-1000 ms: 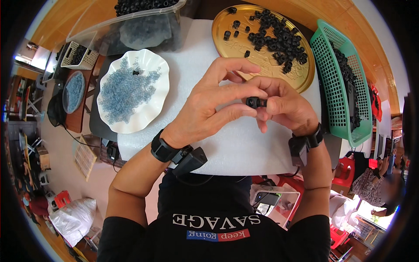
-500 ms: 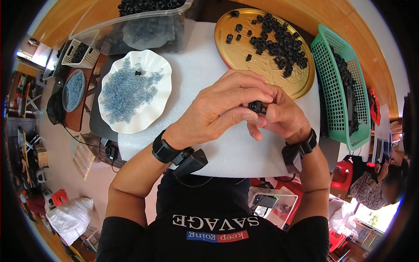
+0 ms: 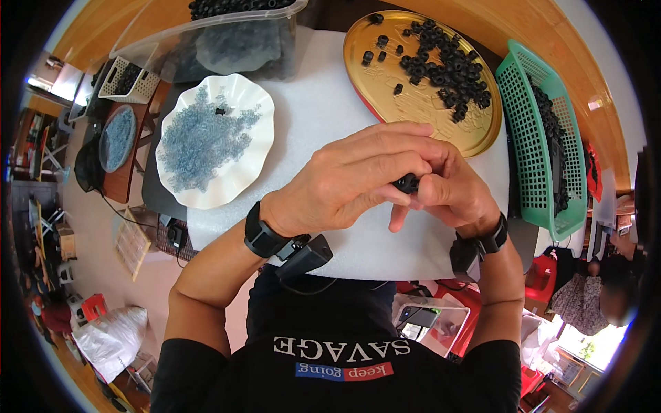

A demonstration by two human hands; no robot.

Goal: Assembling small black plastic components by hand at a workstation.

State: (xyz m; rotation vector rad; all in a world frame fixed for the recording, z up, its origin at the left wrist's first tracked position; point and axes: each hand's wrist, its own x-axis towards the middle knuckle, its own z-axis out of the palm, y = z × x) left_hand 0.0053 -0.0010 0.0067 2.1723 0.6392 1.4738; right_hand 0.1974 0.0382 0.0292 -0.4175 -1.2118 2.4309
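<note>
Above the white mat, my left hand (image 3: 337, 177) and my right hand (image 3: 458, 191) meet, fingers closed together around one small black plastic cord lock (image 3: 407, 183). Only its dark rounded end shows between the thumbs and fingers; the rest is hidden. Beyond my hands, a round gold tray (image 3: 375, 76) carries many loose black pieces (image 3: 447, 69) of similar look. To the left of my left hand lies a white scalloped plate (image 3: 260, 148) heaped with tiny bluish coil springs (image 3: 200, 148). One black piece (image 3: 220, 111) rests on the springs.
A green basket (image 3: 544, 138) of black parts stands at the right. At the back left is a clear plastic bin (image 3: 275, 48) with more black parts. The white mat (image 3: 303, 89) covers the table. Another person (image 3: 582, 296) sits at the far right.
Both hands have shifted slightly nearer and to the right, still together on the cord lock. Less of the cord lock shows now. The plate and tray appear slightly displaced in view.
</note>
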